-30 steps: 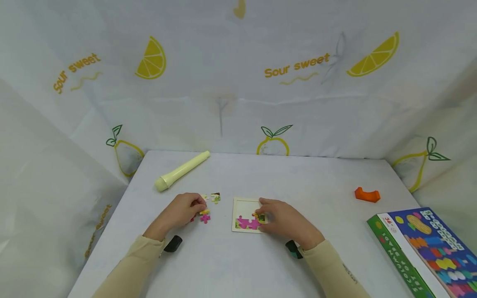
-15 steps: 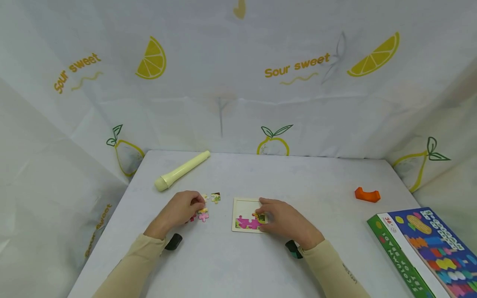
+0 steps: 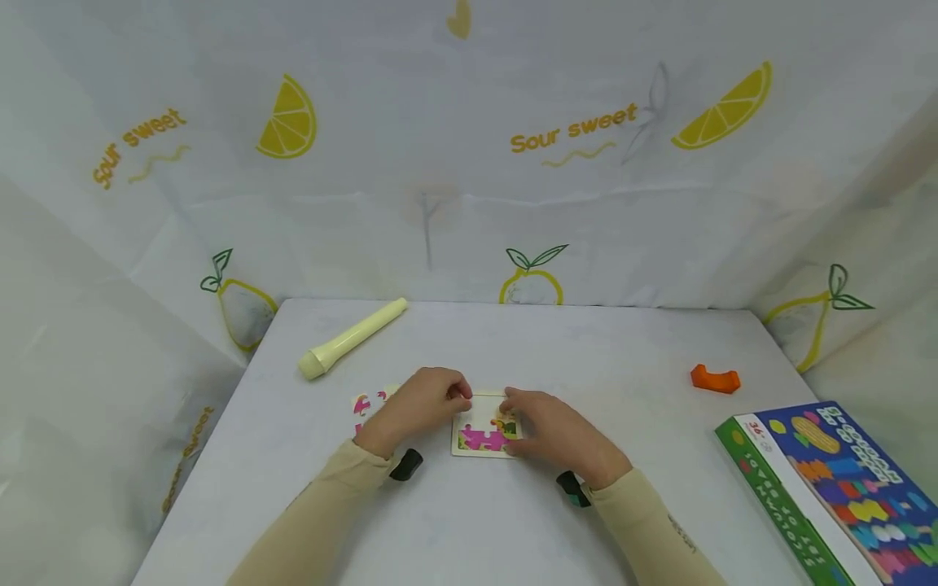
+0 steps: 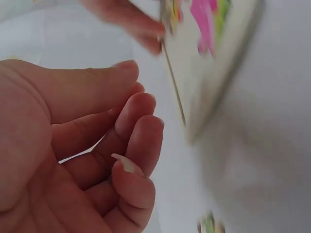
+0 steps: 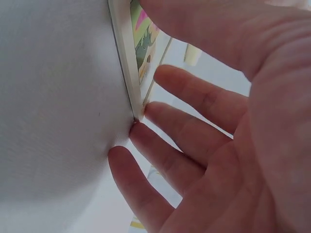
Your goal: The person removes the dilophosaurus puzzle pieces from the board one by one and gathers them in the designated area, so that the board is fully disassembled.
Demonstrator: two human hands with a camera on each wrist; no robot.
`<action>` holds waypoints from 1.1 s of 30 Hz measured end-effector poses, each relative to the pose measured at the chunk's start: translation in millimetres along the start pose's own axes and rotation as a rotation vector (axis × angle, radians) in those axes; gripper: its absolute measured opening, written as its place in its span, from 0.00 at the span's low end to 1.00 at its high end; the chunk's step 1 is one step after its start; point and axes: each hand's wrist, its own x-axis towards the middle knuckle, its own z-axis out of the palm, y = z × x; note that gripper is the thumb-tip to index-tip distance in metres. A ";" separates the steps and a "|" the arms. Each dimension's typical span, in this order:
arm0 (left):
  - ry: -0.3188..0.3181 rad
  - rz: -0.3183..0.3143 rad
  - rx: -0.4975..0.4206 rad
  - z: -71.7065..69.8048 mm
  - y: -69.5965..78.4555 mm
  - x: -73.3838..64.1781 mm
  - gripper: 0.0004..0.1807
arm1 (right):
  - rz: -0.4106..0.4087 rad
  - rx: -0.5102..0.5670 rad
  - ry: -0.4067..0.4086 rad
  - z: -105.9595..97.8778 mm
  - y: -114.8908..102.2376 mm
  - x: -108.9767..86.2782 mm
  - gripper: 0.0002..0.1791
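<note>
A square puzzle tray point(image 3: 469, 454) with a pale rim lies on the table. Joined pink and green pieces point(image 3: 479, 441) fill its near part, and its white base shows beyond them. My right hand point(image 3: 553, 431) holds the tray at its right side, thumb towards the near edge and fingers at the far corner. Over the tray's left edge hovers my left hand point(image 3: 421, 403), fingers curled and thumb close to the index finger; I cannot tell if a piece is between them. Loose puzzle pieces point(image 3: 361, 404) lie left of it, partly hidden by the wrist.
A pale yellow microphone-shaped tube point(image 3: 352, 338) lies at the back left. At the right are an orange curved block point(image 3: 715, 379) and a blue and green toy box point(image 3: 828, 488). A white printed cloth point(image 3: 410, 163) hangs behind the table.
My left hand has moved right from the loose pieces to the tray's left edge, uncovering pieces there. My right hand stays at the tray. The head view has shifted slightly.
</note>
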 end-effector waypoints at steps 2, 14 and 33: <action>-0.034 0.034 -0.007 8.8 8.1 8.2 0.03 | -0.009 -0.006 0.004 1.1 2.0 1.8 0.34; -0.108 0.064 0.011 31.8 25.4 26.2 0.07 | 0.030 -0.038 0.004 -1.3 3.5 4.0 0.51; -0.089 0.037 -0.020 37.9 30.4 27.1 0.07 | 0.041 -0.028 -0.002 -5.1 6.1 0.3 0.50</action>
